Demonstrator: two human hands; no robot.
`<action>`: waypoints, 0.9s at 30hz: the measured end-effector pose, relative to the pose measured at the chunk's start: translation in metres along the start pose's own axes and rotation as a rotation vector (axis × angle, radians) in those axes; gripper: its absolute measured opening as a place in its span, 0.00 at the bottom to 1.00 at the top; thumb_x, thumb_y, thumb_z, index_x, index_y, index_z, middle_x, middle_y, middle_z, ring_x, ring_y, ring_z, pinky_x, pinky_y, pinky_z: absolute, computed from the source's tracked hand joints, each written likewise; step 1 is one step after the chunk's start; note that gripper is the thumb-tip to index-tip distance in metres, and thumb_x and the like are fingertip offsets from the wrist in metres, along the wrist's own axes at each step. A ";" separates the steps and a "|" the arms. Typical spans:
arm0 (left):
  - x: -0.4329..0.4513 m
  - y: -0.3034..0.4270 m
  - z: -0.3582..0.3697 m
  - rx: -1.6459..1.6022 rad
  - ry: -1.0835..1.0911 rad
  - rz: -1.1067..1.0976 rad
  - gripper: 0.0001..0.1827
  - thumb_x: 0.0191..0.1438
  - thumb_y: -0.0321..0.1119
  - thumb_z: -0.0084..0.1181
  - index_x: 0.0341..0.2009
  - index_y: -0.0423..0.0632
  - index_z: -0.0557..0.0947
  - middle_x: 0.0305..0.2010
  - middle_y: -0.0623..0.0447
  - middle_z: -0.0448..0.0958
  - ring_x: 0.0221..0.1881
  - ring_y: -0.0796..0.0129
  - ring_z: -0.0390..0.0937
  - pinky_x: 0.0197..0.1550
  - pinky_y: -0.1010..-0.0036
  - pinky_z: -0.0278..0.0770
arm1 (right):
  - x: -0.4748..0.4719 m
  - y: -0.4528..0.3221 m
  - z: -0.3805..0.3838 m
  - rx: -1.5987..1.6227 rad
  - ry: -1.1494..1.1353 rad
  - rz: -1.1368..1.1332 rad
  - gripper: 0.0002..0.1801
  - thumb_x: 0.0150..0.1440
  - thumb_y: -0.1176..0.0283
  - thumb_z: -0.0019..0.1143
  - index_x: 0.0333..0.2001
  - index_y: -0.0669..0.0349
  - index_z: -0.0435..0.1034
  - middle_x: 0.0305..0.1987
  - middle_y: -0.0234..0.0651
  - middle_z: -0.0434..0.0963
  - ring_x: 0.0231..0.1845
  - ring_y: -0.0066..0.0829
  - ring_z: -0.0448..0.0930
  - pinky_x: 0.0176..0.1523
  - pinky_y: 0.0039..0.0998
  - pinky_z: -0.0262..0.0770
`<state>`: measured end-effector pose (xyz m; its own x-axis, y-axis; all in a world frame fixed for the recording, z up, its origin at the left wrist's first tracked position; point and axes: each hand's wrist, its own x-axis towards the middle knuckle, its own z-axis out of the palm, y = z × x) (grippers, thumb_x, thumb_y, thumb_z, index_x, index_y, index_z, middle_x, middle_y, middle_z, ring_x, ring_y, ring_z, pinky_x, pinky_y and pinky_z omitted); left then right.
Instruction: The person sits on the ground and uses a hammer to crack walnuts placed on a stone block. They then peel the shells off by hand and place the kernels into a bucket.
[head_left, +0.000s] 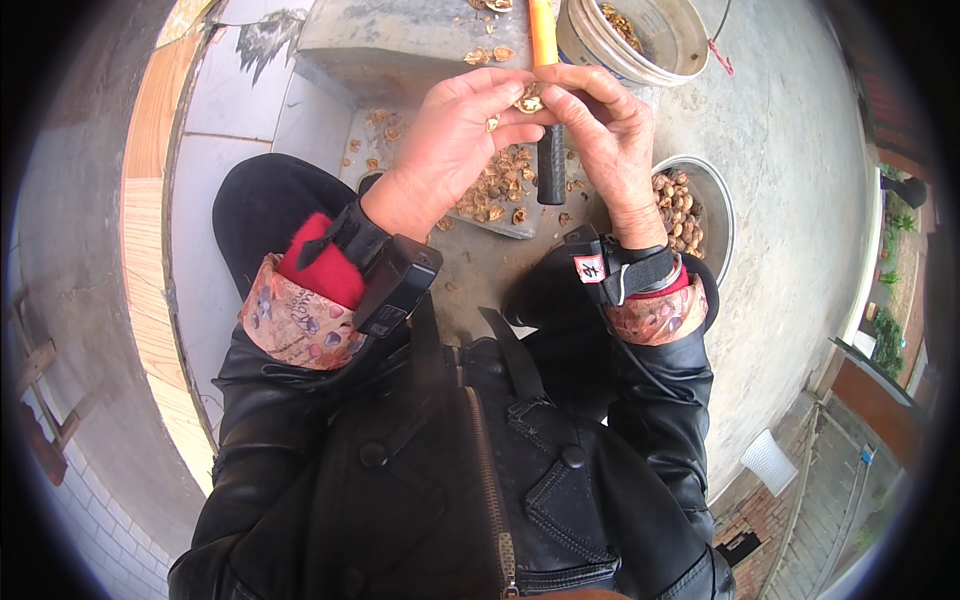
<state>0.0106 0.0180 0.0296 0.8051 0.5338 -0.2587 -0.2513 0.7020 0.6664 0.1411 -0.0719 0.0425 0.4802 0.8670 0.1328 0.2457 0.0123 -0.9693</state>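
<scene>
Between the fingertips of my left hand (457, 131) and my right hand (604, 124) is a cracked walnut piece (529, 99), with pale kernel showing. A smaller walnut fragment (492, 123) rests against the fingers of my left hand. Below and behind the hands lies a tool with an orange shaft (543, 34) and a black ribbed grip (551, 169); its head is out of view. Broken walnut shells (499, 187) are heaped under my left hand. Whole walnuts (679, 210) fill part of a metal bowl (724, 217) beside my right wrist.
A white plastic bucket (690, 64) holding walnut pieces (621, 28) stands beyond my right hand. A grey stone block (375, 30) with shell halves (489, 55) on it is at the top. White tiles (229, 105) lie on the left.
</scene>
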 end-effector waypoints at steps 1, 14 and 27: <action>0.000 0.000 0.000 0.006 -0.006 0.004 0.14 0.60 0.30 0.45 0.47 0.35 0.74 0.45 0.46 0.75 0.42 0.60 0.78 0.43 0.72 0.77 | -0.001 0.000 0.001 0.064 0.001 0.044 0.09 0.52 0.80 0.56 0.38 0.63 0.75 0.37 0.33 0.78 0.36 0.22 0.79 0.41 0.22 0.75; 0.000 -0.005 0.003 -0.027 -0.025 0.016 0.15 0.61 0.33 0.46 0.47 0.35 0.74 0.43 0.47 0.76 0.42 0.64 0.78 0.44 0.76 0.75 | -0.001 0.004 0.010 -0.112 0.153 -0.052 0.07 0.52 0.77 0.56 0.36 0.62 0.76 0.35 0.32 0.78 0.37 0.18 0.78 0.41 0.21 0.75; -0.002 -0.009 0.001 -0.027 -0.036 0.034 0.17 0.61 0.32 0.45 0.50 0.35 0.73 0.45 0.47 0.76 0.43 0.64 0.77 0.44 0.76 0.75 | -0.003 0.006 0.019 0.198 0.202 0.109 0.07 0.54 0.78 0.54 0.37 0.67 0.74 0.36 0.34 0.79 0.37 0.18 0.76 0.41 0.21 0.75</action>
<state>0.0119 0.0098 0.0247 0.8147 0.5405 -0.2103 -0.2929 0.6964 0.6551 0.1249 -0.0647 0.0322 0.6576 0.7520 0.0447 0.0242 0.0382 -0.9990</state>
